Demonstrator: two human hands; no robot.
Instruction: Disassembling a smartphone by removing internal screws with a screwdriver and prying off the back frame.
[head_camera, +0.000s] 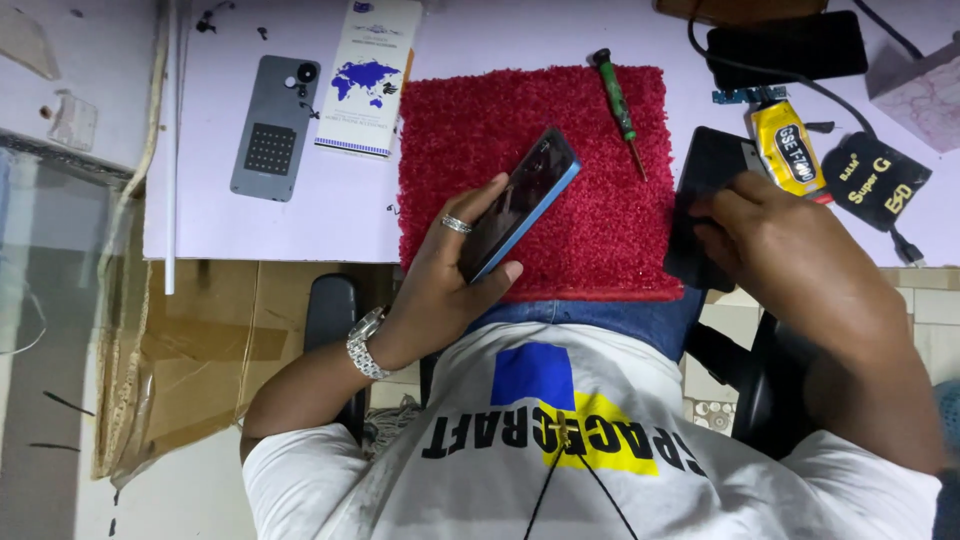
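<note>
Your left hand (452, 262) curls its fingers around a blue-edged phone (522, 200) above the red mat (600, 160); keep that grip steady; your right hand (770, 235) presses closed fingers onto a black panel (705, 170).

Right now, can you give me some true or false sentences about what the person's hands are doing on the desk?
1. The left hand holds a dark phone with a blue edge over the fluffy red mat. True.
2. The green-handled screwdriver is in the right hand. False: it lies alone on the mat.
3. The right hand rests on a flat black panel at the mat's edge. True.
4. The grey phone back cover lies on the red mat. False: it lies on the pale desk, apart from the mat.
5. The yellow glue tube lies near the right hand. True.
</note>
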